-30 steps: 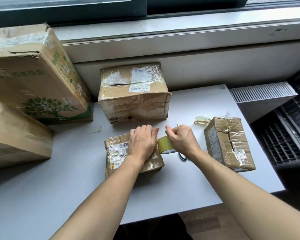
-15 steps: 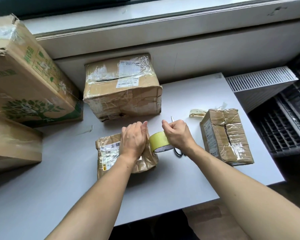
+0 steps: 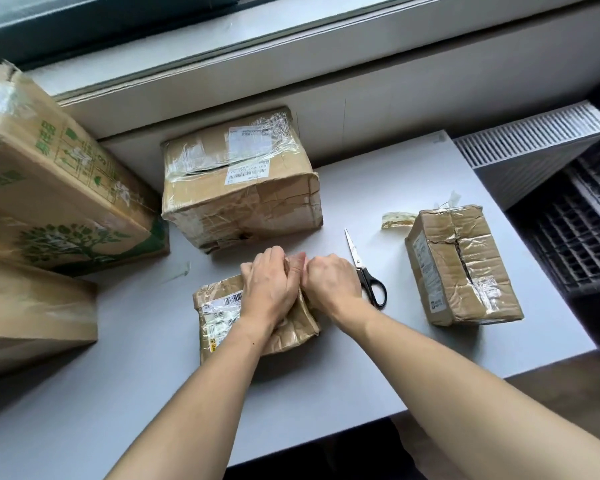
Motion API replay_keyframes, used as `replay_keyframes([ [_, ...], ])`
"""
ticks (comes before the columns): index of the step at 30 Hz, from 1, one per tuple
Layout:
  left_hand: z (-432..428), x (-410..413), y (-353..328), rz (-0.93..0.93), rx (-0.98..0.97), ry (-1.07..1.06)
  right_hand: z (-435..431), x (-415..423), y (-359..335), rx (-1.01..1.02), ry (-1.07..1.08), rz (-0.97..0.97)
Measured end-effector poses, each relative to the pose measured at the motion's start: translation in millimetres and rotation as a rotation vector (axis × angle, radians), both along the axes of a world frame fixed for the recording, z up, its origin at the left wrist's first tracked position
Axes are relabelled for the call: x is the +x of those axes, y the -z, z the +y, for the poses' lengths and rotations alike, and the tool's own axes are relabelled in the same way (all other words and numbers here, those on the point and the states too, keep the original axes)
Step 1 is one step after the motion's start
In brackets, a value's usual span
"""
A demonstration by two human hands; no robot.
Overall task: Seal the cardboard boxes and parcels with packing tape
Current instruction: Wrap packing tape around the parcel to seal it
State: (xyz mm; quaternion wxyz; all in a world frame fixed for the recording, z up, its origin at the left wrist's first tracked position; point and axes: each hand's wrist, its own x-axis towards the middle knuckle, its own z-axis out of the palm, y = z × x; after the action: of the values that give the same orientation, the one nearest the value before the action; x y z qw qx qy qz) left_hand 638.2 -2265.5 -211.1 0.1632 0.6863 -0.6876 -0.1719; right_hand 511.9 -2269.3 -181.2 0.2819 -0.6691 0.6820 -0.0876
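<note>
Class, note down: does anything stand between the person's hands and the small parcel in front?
Nothing visible does. The left hand grips the small parcel; the right hand is at its right edge. The scissors lie aside.

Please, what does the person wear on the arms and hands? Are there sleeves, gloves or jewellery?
Nothing visible. The left forearm and right forearm are bare, no sleeve in view. The left hand and right hand carry no gloves, rings, watch or bracelet.

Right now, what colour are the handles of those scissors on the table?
Black: the steel-bladed scissors have black plastic handles, clearest in the head view.
</note>
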Motion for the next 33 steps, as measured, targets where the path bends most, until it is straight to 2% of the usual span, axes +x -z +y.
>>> replay_keyframes([
  [6,1,2,-8,0.014,0.115,-0.028,-2,-1,-2,0.059,-0.003,0.000],
  [10,12,15,-16,-0.008,0.172,-0.074,-1,-12,-3,0.116,-0.017,-0.125],
  [14,21,26,-31,-0.086,0.261,-0.075,4,-22,-8,0.068,0.002,-0.204],
  [19,12,23,-52,-0.140,0.222,0.003,4,-42,-16,0.048,0.065,-0.263],
  [23,-2,6,-67,-0.148,0.183,0.092,4,-60,-14,0.059,0.136,-0.190],
  [28,-1,-14,-69,-0.154,0.192,0.197,19,-82,8,0.168,0.184,-0.064],
  [33,2,-20,-65,-0.174,0.316,0.292,28,-82,28,0.184,0.173,0.001],
])
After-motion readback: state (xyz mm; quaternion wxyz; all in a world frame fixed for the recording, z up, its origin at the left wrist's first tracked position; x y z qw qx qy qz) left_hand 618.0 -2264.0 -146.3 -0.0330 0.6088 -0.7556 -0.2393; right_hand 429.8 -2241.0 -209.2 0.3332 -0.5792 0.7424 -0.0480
